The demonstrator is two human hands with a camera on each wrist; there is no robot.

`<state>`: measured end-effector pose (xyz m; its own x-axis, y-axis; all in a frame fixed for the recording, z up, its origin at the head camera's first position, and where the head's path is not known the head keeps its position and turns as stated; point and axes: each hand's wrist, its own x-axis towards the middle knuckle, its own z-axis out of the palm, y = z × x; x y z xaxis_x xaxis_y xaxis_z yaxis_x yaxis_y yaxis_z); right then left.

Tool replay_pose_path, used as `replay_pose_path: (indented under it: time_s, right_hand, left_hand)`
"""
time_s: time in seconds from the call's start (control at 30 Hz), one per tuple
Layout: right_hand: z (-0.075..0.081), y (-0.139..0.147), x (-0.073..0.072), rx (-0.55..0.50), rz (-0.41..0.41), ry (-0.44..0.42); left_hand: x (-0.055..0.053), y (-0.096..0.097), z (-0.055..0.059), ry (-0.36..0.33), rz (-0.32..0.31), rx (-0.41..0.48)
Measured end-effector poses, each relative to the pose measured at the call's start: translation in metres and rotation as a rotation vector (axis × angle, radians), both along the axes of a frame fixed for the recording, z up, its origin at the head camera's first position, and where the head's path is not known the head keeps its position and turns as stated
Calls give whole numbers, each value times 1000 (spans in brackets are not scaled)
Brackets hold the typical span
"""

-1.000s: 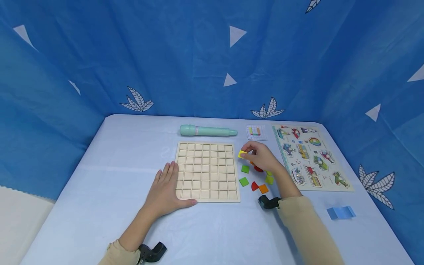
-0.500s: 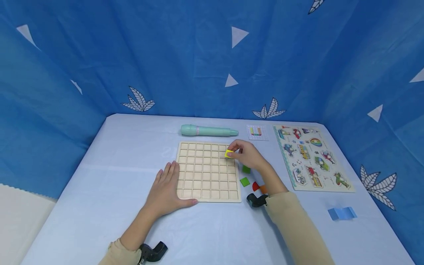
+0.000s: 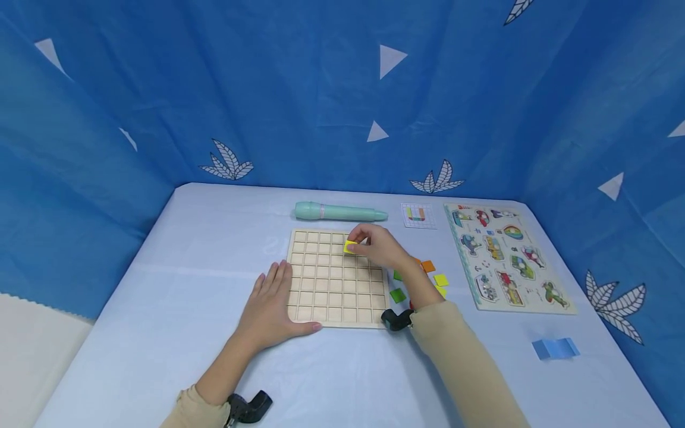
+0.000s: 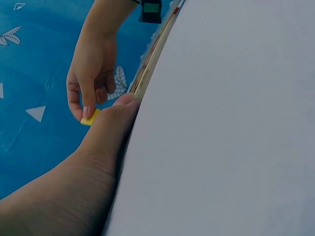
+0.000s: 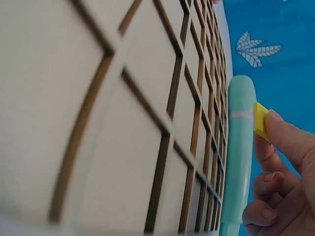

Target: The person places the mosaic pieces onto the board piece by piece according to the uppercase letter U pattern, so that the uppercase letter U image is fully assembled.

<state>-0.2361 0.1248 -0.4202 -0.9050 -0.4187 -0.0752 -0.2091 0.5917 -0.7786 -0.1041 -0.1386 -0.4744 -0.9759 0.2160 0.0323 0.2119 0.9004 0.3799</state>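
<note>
My right hand (image 3: 377,245) pinches a yellow square tile (image 3: 350,246) between thumb and fingers, over the upper right part of a wooden grid board (image 3: 321,285). In the right wrist view the tile (image 5: 261,120) stands above the board's surface, held by its edge. My left hand (image 3: 267,309) lies flat with straight fingers along the board's left side, its thumb at the front left corner. The left wrist view shows that thumb (image 4: 125,101) against the board's edge. Every square of the grid in sight is bare wood.
Loose green (image 3: 398,295), orange (image 3: 427,266) and yellow tiles (image 3: 441,279) lie right of the board, partly hidden by my right forearm. Behind the board are a mint-green tube (image 3: 340,212) and a pattern card (image 3: 419,216). A picture puzzle (image 3: 508,255) and folded blue paper (image 3: 555,349) lie farther right.
My right hand has carried the yellow tile leftward, from beside the board to over its grid. The left hand has stayed in place at the board's side.
</note>
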Motion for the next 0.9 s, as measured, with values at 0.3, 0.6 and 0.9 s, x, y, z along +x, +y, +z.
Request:
replay_pose_path:
  time_s: [0.3,0.6,0.9]
  right_hand:
    - [-9,-32,-8,10,51,24]
    - [-14,-62,-8,11,71,40]
    - [-15,-75,-11,35,59,37]
  left_hand:
    - [1,0,0,14,-8,-5]
    - [1,-1,-1,13,-6,-12]
    - [1,0,-1,16,-8,-13]
